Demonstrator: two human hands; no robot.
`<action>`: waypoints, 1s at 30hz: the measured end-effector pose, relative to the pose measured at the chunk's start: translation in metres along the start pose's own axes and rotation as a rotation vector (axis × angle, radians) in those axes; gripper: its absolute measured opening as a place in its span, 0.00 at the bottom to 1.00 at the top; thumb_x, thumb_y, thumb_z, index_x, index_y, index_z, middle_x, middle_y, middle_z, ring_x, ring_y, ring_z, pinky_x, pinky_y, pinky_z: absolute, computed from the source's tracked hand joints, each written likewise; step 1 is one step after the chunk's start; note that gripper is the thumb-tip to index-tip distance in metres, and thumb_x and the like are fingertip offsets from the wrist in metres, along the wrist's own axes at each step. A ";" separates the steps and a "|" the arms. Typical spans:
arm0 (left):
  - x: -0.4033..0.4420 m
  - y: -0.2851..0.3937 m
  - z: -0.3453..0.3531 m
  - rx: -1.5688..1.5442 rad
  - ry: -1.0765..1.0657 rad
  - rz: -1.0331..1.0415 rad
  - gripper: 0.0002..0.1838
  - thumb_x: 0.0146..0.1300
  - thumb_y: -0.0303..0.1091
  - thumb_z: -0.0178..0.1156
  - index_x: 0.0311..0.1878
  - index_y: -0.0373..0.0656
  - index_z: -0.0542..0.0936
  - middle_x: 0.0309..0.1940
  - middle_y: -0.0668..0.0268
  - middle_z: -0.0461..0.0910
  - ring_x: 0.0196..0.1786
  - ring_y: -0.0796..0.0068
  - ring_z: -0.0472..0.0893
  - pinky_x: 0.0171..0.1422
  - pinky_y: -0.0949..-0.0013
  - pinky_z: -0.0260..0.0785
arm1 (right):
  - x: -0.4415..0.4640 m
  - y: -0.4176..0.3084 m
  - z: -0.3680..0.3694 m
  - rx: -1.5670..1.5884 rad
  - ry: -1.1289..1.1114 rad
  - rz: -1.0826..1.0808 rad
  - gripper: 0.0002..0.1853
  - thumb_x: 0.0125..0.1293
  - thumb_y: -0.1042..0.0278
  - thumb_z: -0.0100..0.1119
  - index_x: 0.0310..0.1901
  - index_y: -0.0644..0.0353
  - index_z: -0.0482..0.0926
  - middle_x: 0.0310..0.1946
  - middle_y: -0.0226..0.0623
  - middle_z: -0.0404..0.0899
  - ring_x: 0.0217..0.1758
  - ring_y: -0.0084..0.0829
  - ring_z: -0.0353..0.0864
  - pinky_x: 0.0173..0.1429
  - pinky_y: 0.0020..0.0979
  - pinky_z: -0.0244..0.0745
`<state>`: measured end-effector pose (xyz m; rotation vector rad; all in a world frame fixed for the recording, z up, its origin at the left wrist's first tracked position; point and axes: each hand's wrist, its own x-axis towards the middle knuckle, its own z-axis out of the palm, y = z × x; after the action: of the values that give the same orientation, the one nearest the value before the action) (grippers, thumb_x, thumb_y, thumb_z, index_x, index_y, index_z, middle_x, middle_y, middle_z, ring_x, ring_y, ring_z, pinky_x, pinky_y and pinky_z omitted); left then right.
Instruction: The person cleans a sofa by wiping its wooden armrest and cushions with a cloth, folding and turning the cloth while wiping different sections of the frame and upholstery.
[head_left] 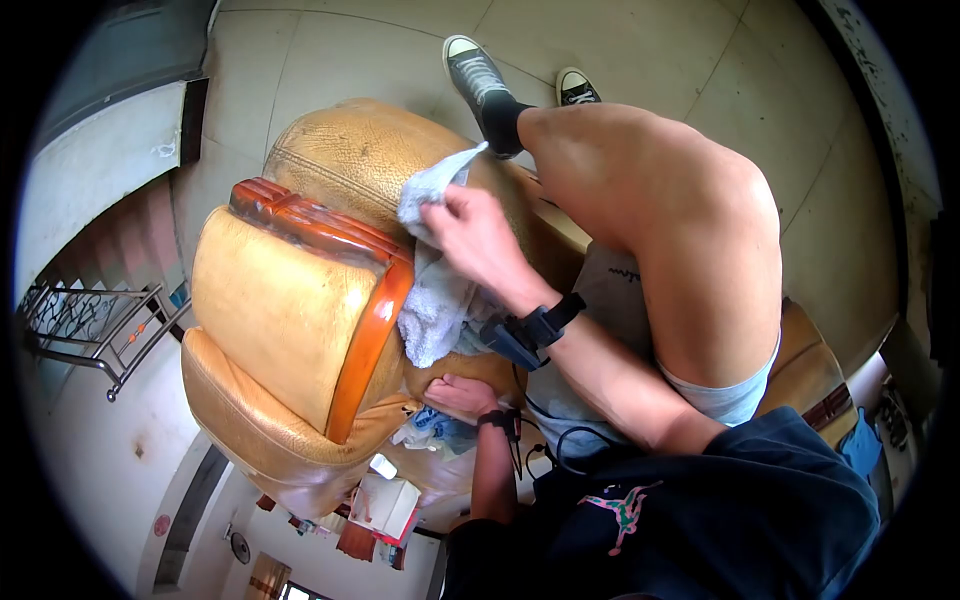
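Note:
My right hand (480, 235) pinches a pale grey-blue cloth (436, 190), and one corner of it sticks up past the fingers. More pale towelling (436, 310) hangs bunched below, against the sofa's arm; I cannot tell if it is the same piece. My left hand (460, 395) lies flat on the tan leather seat, fingers stretched out, beside the lower end of the towelling. The tan leather sofa (280, 300) has a glossy wooden armrest trim (370, 345), with whitish, wet-looking streaks on its top part (320, 225).
My bare knee (700, 220) is bent up on the right, with sneakers (478, 75) on the tiled floor (640, 50). Blue-and-white crumpled material (435, 428) lies beyond my left hand. A white box (385, 505) stands behind the sofa. A metal railing (110, 335) is at far left.

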<state>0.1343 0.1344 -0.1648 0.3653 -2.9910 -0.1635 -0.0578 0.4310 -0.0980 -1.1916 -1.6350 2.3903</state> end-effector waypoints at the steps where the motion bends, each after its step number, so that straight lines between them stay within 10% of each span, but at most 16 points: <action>1: 0.000 0.000 0.000 -0.012 -0.012 -0.022 0.17 0.80 0.38 0.46 0.40 0.30 0.64 0.40 0.41 0.64 0.48 0.35 0.67 0.59 0.39 0.58 | -0.004 -0.002 0.002 -0.049 -0.074 -0.021 0.13 0.71 0.64 0.57 0.39 0.69 0.81 0.29 0.61 0.80 0.32 0.50 0.84 0.44 0.47 0.77; 2: 0.000 -0.001 0.000 -0.024 -0.022 -0.045 0.17 0.80 0.38 0.46 0.40 0.30 0.64 0.40 0.40 0.63 0.48 0.35 0.67 0.59 0.39 0.58 | -0.008 -0.003 0.003 -0.208 -0.152 -0.061 0.13 0.75 0.65 0.55 0.40 0.68 0.81 0.26 0.53 0.80 0.28 0.40 0.79 0.40 0.42 0.76; 6: 0.002 0.004 -0.001 -0.020 -0.006 -0.040 0.17 0.79 0.38 0.46 0.40 0.30 0.64 0.40 0.40 0.64 0.48 0.34 0.67 0.59 0.39 0.58 | -0.024 0.012 0.021 -0.298 -0.296 -0.253 0.15 0.75 0.62 0.55 0.36 0.67 0.79 0.29 0.61 0.78 0.36 0.62 0.80 0.41 0.51 0.73; 15: 0.024 0.010 -0.040 -0.018 -0.165 0.042 0.15 0.75 0.35 0.54 0.35 0.31 0.69 0.35 0.46 0.68 0.42 0.42 0.70 0.52 0.46 0.63 | -0.022 0.010 0.026 -0.201 -0.362 -0.149 0.12 0.70 0.66 0.54 0.36 0.67 0.79 0.31 0.62 0.78 0.36 0.62 0.80 0.44 0.50 0.76; 17: 0.042 0.033 -0.076 -0.364 -0.488 0.040 0.10 0.69 0.29 0.63 0.35 0.34 0.73 0.31 0.52 0.71 0.34 0.49 0.73 0.43 0.53 0.67 | -0.019 0.012 0.028 -0.100 -0.382 -0.184 0.10 0.65 0.70 0.51 0.33 0.70 0.76 0.28 0.62 0.74 0.32 0.57 0.79 0.42 0.48 0.74; 21: 0.112 0.125 -0.134 -0.580 -0.698 0.770 0.09 0.61 0.24 0.70 0.33 0.40 0.76 0.32 0.60 0.76 0.34 0.56 0.79 0.39 0.58 0.69 | -0.001 0.029 0.027 -0.250 -0.313 -0.470 0.08 0.64 0.75 0.50 0.30 0.71 0.73 0.27 0.49 0.72 0.29 0.44 0.72 0.39 0.43 0.71; 30: 0.179 0.250 -0.134 -0.497 -0.757 1.740 0.05 0.54 0.31 0.63 0.29 0.48 0.75 0.27 0.69 0.73 0.35 0.71 0.76 0.42 0.66 0.70 | 0.024 -0.003 0.033 -0.422 -0.390 -0.184 0.12 0.57 0.68 0.73 0.36 0.66 0.81 0.27 0.39 0.82 0.32 0.33 0.81 0.41 0.37 0.77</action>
<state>-0.0783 0.3189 0.0171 -2.5391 -2.3773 -0.8484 -0.0955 0.4157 -0.1036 -0.5743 -2.3356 2.3357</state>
